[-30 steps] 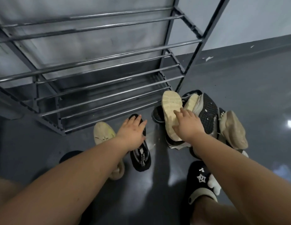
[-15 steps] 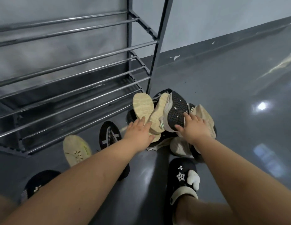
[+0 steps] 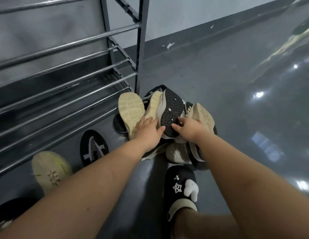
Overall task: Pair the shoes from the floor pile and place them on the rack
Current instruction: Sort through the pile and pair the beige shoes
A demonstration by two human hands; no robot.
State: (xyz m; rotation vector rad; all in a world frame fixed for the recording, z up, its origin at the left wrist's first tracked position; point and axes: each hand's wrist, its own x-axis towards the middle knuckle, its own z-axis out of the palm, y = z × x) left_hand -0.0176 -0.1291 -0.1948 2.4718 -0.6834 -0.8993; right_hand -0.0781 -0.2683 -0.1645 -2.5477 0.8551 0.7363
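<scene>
A pile of shoes lies on the floor beside the rack's right post. A cream-soled shoe (image 3: 131,109) stands sole-up at the pile's left, a black-soled sneaker (image 3: 172,107) leans in the middle, and a beige shoe (image 3: 203,116) lies at the right. My left hand (image 3: 148,131) rests on the cream shoe beside the black sole, fingers spread. My right hand (image 3: 190,128) has its fingers on the lower edge of the black-soled sneaker. Whether either hand grips is unclear. The metal rack (image 3: 81,69) has bare bars.
A black patterned shoe (image 3: 93,147) and a pale yellow-green sneaker (image 3: 50,169) lie apart on the floor left of my arms. My foot wears a black slipper with a star and white plush (image 3: 181,185). Another dark shoe (image 3: 10,209) shows at the lower left. Glossy grey floor spreads right.
My left hand left the black patterned shoe and moved right onto the cream shoe in the pile. My right hand shifted from the cream sole to the black-soled sneaker. The view swung right.
</scene>
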